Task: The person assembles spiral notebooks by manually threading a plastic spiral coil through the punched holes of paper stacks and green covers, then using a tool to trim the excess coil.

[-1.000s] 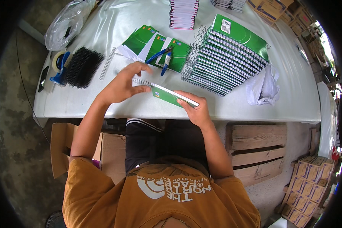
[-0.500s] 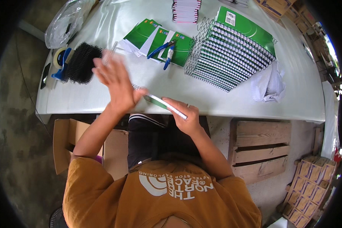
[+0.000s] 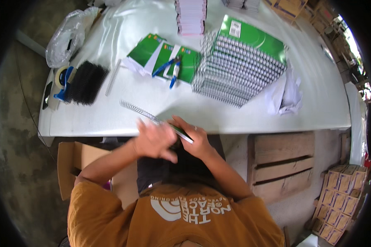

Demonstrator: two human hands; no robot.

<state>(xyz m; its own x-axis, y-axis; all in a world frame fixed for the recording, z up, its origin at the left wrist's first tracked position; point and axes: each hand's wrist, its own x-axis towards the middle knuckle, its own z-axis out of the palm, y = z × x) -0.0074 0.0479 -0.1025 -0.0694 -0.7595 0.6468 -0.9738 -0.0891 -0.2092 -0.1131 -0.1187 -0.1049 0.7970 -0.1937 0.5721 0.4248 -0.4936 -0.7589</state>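
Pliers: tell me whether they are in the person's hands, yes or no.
No, the pliers lie across green covers on the table.

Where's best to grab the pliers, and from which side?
Probably around both handles, coming down from the table's near edge. The pliers lie on the green covers with the jaws pointing away and the handles splayed toward the person, so a palm should close across them.
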